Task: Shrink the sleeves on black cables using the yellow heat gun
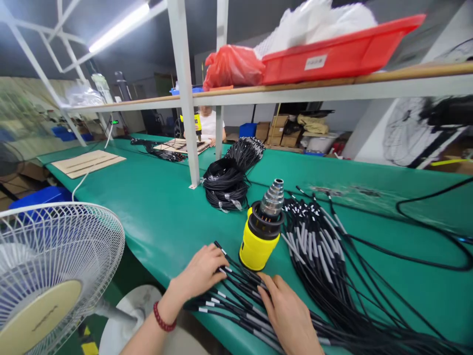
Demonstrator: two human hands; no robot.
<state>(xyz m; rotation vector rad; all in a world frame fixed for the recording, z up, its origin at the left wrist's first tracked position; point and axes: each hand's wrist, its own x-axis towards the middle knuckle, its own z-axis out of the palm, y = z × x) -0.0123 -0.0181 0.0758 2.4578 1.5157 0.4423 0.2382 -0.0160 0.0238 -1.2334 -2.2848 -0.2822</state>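
A bunch of thin black cables [240, 315] with white and grey sleeves near their ends lies along the front edge of the green table. My left hand [202, 270] is closed at the tips of these cables, thumb and fingers around a cable end with a white band. Farther along the bunch, my right hand [286, 310] pinches a black cable between thumb and fingers; the fingertips are partly hidden. Just beyond both hands stands a yellow heat gun [260, 236], its metal nozzle pointing up. Right of it spreads a second, larger bundle of cables [321, 246] with grey sleeves.
Coiled black cables [225, 185] lie by a white shelf post [186, 88]. A white fan [55, 276] stands close on the left. Overhead, the shelf holds a red bin [332, 54]. Across the green table [158, 197], a person [209, 123] sits near a wooden board [88, 163].
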